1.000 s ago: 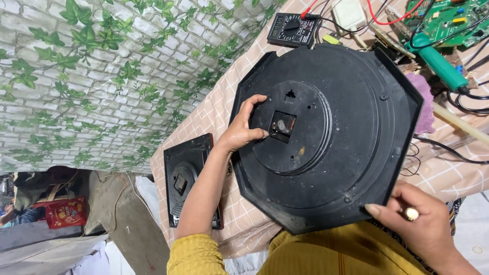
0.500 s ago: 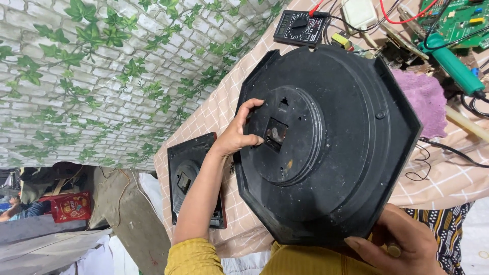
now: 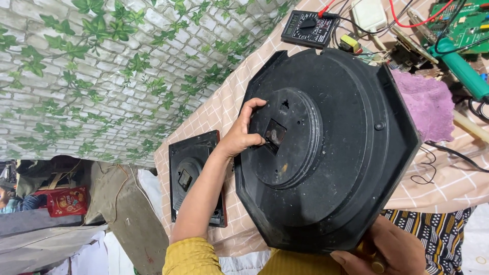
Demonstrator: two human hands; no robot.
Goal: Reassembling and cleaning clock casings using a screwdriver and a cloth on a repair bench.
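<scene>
We see the table (image 3: 448,188) first, covered in a beige checked cloth and set against a wall (image 3: 102,76) papered with a brick and ivy print. Over the table stands the big black octagonal clock back (image 3: 346,168), tilted up on edge with its rear side facing us, the round raised centre carrying a small square opening (image 3: 275,134). A smaller black square clock back (image 3: 196,175) lies flat on the cloth just left of it, partly behind the forearm. A purple cloth (image 3: 425,104) sits beside the big back on the right, and near the far edge we make out a black multimeter (image 3: 308,26), a green circuit board (image 3: 461,25) and a teal-handled tool (image 3: 461,69). Our left hand (image 3: 244,133) curls its fingers around the raised centre's rim, thumb at the square opening. Our right hand (image 3: 392,252) grips the lower edge of the big back, fingers closed on it.
</scene>
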